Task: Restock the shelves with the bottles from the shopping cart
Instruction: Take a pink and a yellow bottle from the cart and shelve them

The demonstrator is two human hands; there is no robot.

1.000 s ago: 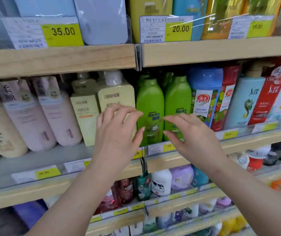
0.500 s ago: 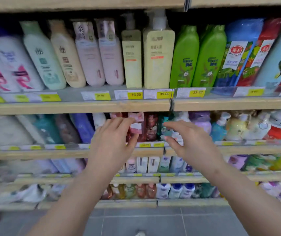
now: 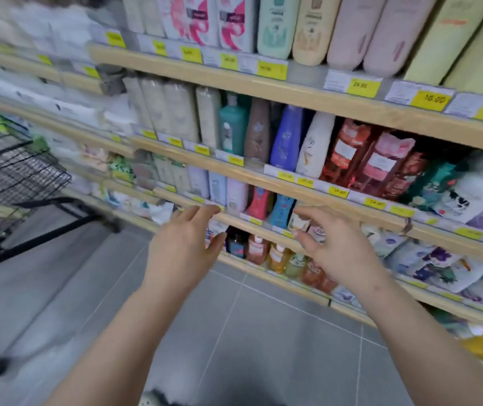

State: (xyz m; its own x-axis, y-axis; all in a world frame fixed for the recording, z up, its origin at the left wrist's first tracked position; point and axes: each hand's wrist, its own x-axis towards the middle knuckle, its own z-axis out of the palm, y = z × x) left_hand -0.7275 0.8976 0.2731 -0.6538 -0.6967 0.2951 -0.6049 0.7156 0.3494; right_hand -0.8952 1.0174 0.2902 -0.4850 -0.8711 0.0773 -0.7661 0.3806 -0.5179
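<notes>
Two bare hands are held out over the grey tiled floor (image 3: pixel 234 332) in front of the shelves (image 3: pixel 293 96), and neither holds anything. The left hand (image 3: pixel 183 247) has its fingers spread and loosely bent, thumb pointing right toward the other hand; the right hand (image 3: pixel 337 247) mirrors it, fingers relaxed and slightly curved, thumb turned left. They sit near each other with a gap between, and through that gap small bottles on a low shelf show, among them a dark bottle (image 3: pixel 237 244) and an orange bottle (image 3: pixel 258 249). Wooden shelf boards run from far left to near right, each edged with yellow price tags (image 3: pixel 363 86). On the top board in view stand pale bottles, among them a mint bottle (image 3: pixel 278 24) and two pink bottles (image 3: pixel 372 30). One board down stand a teal pump bottle (image 3: pixel 233 127), a blue bottle (image 3: pixel 287 139), a white bottle (image 3: pixel 316 145) and clear red bottles (image 3: pixel 378 159). At the far left edge stands the black wire shopping cart (image 3: pixel 14 168), well apart from both hands; motion blur hides whether any bottles lie inside it. Soft white packs (image 3: pixel 58 106) fill the far left shelves, blurred.
</notes>
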